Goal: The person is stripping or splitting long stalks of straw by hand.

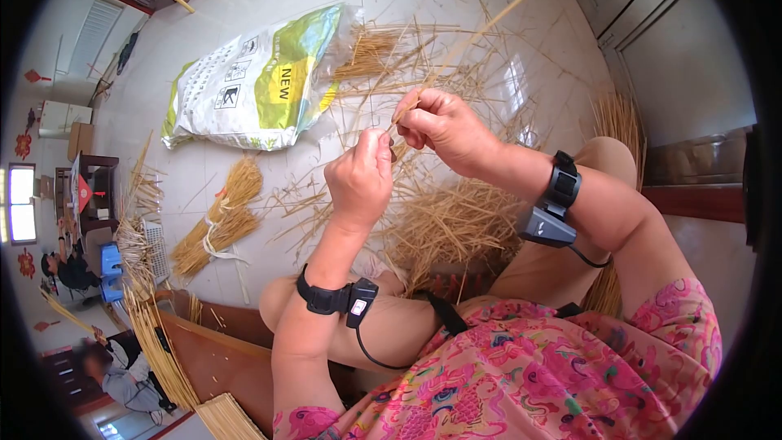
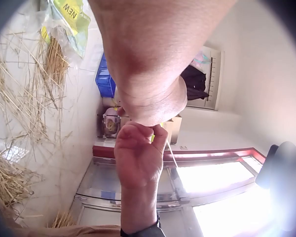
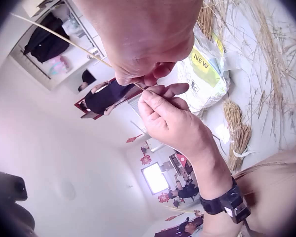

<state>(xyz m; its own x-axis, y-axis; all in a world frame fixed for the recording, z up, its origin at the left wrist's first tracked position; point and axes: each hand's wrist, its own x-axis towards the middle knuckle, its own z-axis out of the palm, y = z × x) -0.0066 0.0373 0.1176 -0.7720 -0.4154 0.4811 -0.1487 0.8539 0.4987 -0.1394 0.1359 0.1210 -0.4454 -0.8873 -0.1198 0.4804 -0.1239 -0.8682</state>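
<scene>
A long thin straw (image 1: 497,19) runs from both hands up toward the top right of the head view; it also crosses the upper left of the right wrist view as a pale stalk (image 3: 54,34). The left hand (image 1: 361,176) pinches its lower end between thumb and forefinger. Just above, the right hand (image 1: 450,130) grips the same straw with curled fingers. The two hands almost meet over the floor. In the right wrist view the left hand (image 3: 170,117) holds the straw's tip close to the right hand (image 3: 143,42).
A white and green bag (image 1: 236,85) lies on the floor beside tied straw bundles (image 1: 220,216). Loose straw (image 1: 452,224) is heaped near the knees. A brown wooden board (image 1: 216,358) stands at lower left. People (image 1: 73,269) sit at far left.
</scene>
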